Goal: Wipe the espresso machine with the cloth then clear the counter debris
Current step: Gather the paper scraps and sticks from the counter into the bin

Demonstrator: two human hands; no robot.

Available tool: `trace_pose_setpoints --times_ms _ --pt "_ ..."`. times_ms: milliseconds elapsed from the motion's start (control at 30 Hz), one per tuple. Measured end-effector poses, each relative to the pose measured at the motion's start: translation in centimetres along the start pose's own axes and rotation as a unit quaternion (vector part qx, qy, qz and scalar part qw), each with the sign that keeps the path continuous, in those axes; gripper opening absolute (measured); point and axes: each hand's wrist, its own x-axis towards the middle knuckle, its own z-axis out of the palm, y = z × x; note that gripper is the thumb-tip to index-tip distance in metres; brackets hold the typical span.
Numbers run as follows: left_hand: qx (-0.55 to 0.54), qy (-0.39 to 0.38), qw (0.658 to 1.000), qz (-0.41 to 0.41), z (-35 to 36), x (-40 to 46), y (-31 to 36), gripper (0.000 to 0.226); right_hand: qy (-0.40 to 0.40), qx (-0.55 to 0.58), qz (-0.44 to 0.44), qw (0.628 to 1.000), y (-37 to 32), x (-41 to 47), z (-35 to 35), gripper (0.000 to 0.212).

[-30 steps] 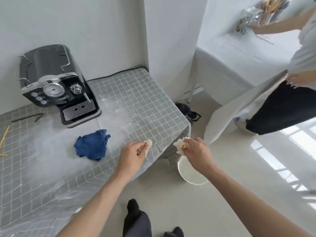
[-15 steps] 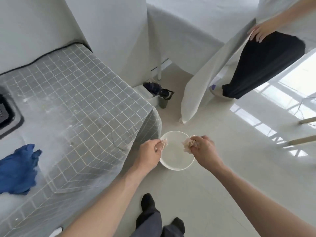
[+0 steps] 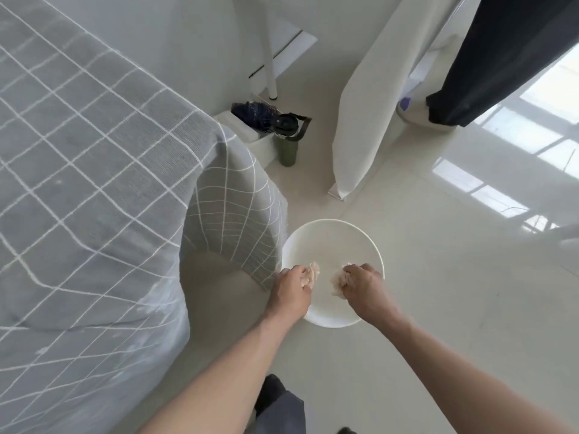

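Below, 2 hands hang over a white bin point(image 3: 332, 242) on the floor, each curled round a pale crumpled wad of debris. Nearest the table, the left hand point(image 3: 289, 291) grips its wad point(image 3: 310, 272) with the fingers closed tight; just beside it, the right hand point(image 3: 363, 285) clutches a second wad point(image 3: 340, 281) the same way. Both wads sit inside the bin's rim as seen from above, so the step in hand looks like the drop. Done well, it likely means opening both hands fully while they are over the middle of the bin, and shaking off any scraps that cling, so nothing lands on the floor point(image 3: 438, 308). Left of the bin, the checked tablecloth point(image 3: 94, 183) drapes over the counter corner. Farther back stand a dark bottle point(image 3: 286, 136) and a folded umbrella point(image 3: 255, 112). Neither the espresso machine nor the cloth is in view.
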Motion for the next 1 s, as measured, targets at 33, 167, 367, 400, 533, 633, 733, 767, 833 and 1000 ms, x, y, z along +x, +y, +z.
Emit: trace_pose_setpoints --times_ms 33,167,367,400,533,633,733,767,833,1000 --pt "0.003 -0.011 1.0 -0.001 0.4 0.5 -0.3 0.035 -0.007 -0.001 0.003 1.0 0.7 0.5 0.6 0.034" --pt "0.011 -0.061 0.998 0.003 0.4 -0.1 -0.4 0.046 -0.037 -0.05 0.009 0.998 2.3 0.5 0.9 0.061" --pt "0.04 -0.068 0.997 -0.001 -2.3 -4.0 -0.1 0.06 -0.064 -0.091 0.022 0.993 0.4 -2.6 -1.6 0.067" --pt "0.046 -0.069 0.997 -0.002 -3.0 -4.9 0.1 0.063 -0.068 -0.097 0.022 0.993 -0.1 -3.3 -2.2 0.067" --pt "0.061 -0.061 0.996 0.015 -6.4 -9.7 1.8 0.065 -0.077 -0.116 0.005 0.99 -2.5 -7.0 -5.2 0.066" --pt "0.064 -0.042 0.996 0.035 -10.2 -14.1 4.1 0.065 -0.078 -0.128 -0.028 0.988 -5.9 -10.4 -8.4 0.066" --pt "0.064 -0.013 0.996 0.06 -14.0 -19.1 6.2 0.064 -0.072 -0.142 -0.066 0.985 -10.3 -14.4 -11.8 0.065" --pt "0.062 0.003 0.996 0.066 -15.4 -20.9 6.9 0.064 -0.065 -0.143 -0.081 0.984 -12.0 -15.8 -12.9 0.064" --pt "0.045 0.037 0.995 0.076 -18.2 -24.7 8.1 0.063 -0.056 -0.145 -0.113 0.981 -15.4 -18.8 -15.2 0.064" --pt "0.005 0.12 0.99 0.074 -25.2 -33.5 10.1 0.064 -0.034 -0.173 -0.208 0.962 -24.8 -25.4 -19.8 0.062"
